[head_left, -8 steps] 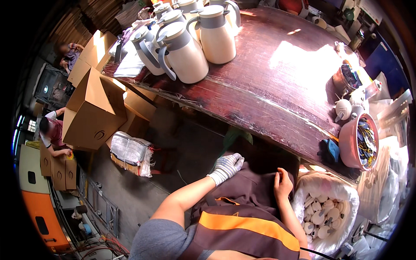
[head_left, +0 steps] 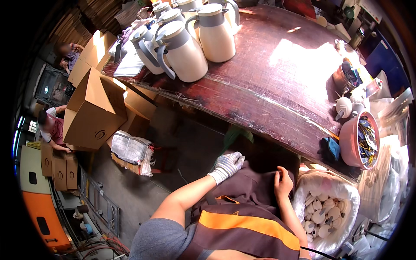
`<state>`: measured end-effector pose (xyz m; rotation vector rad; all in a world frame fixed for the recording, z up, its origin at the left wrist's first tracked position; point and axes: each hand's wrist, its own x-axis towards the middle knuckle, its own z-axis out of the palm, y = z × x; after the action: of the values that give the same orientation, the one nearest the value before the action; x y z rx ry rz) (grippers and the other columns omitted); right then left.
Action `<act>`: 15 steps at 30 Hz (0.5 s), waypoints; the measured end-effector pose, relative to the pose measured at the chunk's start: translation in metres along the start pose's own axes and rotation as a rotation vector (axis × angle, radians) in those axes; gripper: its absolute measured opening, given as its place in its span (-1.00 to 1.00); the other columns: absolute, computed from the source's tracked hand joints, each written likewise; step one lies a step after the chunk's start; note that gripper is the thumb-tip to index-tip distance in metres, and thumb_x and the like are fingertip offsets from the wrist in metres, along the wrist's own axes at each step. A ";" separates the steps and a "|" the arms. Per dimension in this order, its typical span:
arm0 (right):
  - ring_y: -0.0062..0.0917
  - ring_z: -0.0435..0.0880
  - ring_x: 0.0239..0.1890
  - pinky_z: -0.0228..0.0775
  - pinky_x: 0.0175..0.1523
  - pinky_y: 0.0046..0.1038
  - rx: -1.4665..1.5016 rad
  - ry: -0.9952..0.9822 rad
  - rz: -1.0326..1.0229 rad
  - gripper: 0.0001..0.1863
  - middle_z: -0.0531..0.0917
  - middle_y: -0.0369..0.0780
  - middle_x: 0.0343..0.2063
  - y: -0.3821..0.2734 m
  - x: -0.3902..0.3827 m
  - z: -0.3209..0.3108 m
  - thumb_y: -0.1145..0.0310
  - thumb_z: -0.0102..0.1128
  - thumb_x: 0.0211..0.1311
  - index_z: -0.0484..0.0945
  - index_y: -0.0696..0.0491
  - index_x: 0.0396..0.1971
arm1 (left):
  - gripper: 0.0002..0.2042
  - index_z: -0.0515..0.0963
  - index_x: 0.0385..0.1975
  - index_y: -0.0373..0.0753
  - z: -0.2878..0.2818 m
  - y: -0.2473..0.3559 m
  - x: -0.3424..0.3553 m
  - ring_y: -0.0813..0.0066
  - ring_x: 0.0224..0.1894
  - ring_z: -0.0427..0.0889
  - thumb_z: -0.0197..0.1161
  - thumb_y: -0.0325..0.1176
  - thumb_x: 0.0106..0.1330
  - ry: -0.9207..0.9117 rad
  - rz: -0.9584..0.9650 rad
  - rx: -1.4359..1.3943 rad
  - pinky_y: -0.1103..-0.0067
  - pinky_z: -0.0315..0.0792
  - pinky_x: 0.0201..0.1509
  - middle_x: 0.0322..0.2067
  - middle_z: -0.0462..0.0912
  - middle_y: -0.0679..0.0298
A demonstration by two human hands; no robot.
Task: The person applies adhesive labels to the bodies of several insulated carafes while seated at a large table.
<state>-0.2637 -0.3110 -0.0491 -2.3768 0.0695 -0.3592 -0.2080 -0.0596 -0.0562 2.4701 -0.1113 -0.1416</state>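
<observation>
Dark brown apron (head_left: 249,208), wide orange band (head_left: 247,225) across, creased, draped over the lap

The glove (head_left: 227,168) is grey-and-white striped, the apron (head_left: 247,224) brown and orange, the basin (head_left: 349,147) pink.

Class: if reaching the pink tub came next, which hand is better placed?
Probably the right hand: bare and seemingly empty, it sits nearer the pink tub; the gloved left hand is farther off.

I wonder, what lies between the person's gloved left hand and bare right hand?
In the head view, dark brown cloth lies between the gloved left hand and the bare right hand.
</observation>
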 end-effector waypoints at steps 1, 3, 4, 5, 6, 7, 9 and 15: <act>-0.38 0.59 -0.56 0.38 -0.42 -0.40 0.001 -0.001 0.002 -0.78 0.60 -0.23 -0.57 -0.001 0.000 -0.001 0.41 0.19 0.19 0.56 -0.02 -0.15 | -0.80 0.52 -0.47 -0.13 0.000 0.000 0.000 0.04 -0.46 0.58 0.15 -0.16 0.27 -0.002 -0.001 0.001 0.24 0.43 -0.38 -0.58 0.58 0.08; -0.37 0.62 -0.51 0.41 -0.36 -0.43 -0.012 -0.024 0.047 -0.78 0.61 -0.19 -0.54 -0.006 0.001 -0.003 0.40 0.17 0.22 0.56 0.00 -0.12 | -0.80 0.51 -0.47 -0.13 0.000 0.000 0.000 0.03 -0.47 0.57 0.16 -0.16 0.27 -0.008 -0.011 -0.001 0.24 0.43 -0.39 -0.58 0.57 0.08; -0.37 0.62 -0.51 0.41 -0.36 -0.43 -0.011 -0.024 0.049 -0.78 0.61 -0.19 -0.54 -0.006 0.001 -0.004 0.40 0.17 0.22 0.56 0.00 -0.12 | -0.80 0.51 -0.47 -0.13 0.000 0.000 0.000 0.03 -0.47 0.57 0.16 -0.16 0.27 -0.010 -0.011 0.000 0.24 0.43 -0.39 -0.58 0.57 0.08; -0.37 0.62 -0.50 0.41 -0.36 -0.42 -0.014 -0.028 0.047 -0.77 0.61 -0.19 -0.53 -0.007 0.001 -0.004 0.40 0.17 0.22 0.55 0.00 -0.12 | -0.78 0.50 -0.45 -0.12 0.000 -0.002 -0.001 0.03 -0.45 0.58 0.11 -0.11 0.29 -0.031 -0.012 0.012 0.23 0.44 -0.36 -0.56 0.59 0.07; -0.36 0.62 -0.50 0.41 -0.35 -0.42 -0.018 -0.032 0.044 -0.77 0.61 -0.19 -0.53 -0.007 0.001 -0.004 0.40 0.17 0.22 0.55 0.01 -0.11 | -0.75 0.49 -0.42 -0.11 0.001 -0.003 -0.001 0.03 -0.44 0.60 0.07 -0.07 0.31 -0.053 -0.013 0.025 0.22 0.44 -0.34 -0.53 0.61 0.07; -0.36 0.62 -0.50 0.41 -0.35 -0.42 -0.018 -0.031 0.046 -0.77 0.61 -0.19 -0.53 -0.006 0.001 -0.004 0.40 0.17 0.22 0.55 0.01 -0.11 | -0.75 0.49 -0.42 -0.11 0.000 -0.002 0.000 0.03 -0.44 0.60 0.07 -0.07 0.31 -0.055 -0.012 0.026 0.22 0.44 -0.34 -0.53 0.61 0.07; -0.35 0.63 -0.49 0.42 -0.35 -0.41 -0.018 -0.027 0.038 -0.77 0.62 -0.19 -0.53 -0.004 0.001 -0.004 0.40 0.17 0.22 0.56 0.01 -0.12 | -0.75 0.49 -0.42 -0.10 0.000 -0.001 0.000 0.02 -0.43 0.60 0.07 -0.07 0.31 -0.051 -0.010 0.028 0.21 0.44 -0.34 -0.53 0.61 0.07; -0.36 0.64 -0.47 0.43 -0.34 -0.42 -0.001 -0.048 0.066 -0.79 0.64 -0.18 -0.49 -0.004 -0.001 -0.004 0.40 0.17 0.22 0.56 0.01 -0.14 | -0.75 0.50 -0.41 -0.10 0.001 -0.002 -0.002 0.02 -0.43 0.59 0.07 -0.07 0.32 -0.051 -0.011 0.023 0.21 0.44 -0.34 -0.54 0.61 0.08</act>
<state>-0.2659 -0.3109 -0.0441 -2.3765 0.1259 -0.2702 -0.2098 -0.0589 -0.0581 2.4913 -0.1213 -0.2088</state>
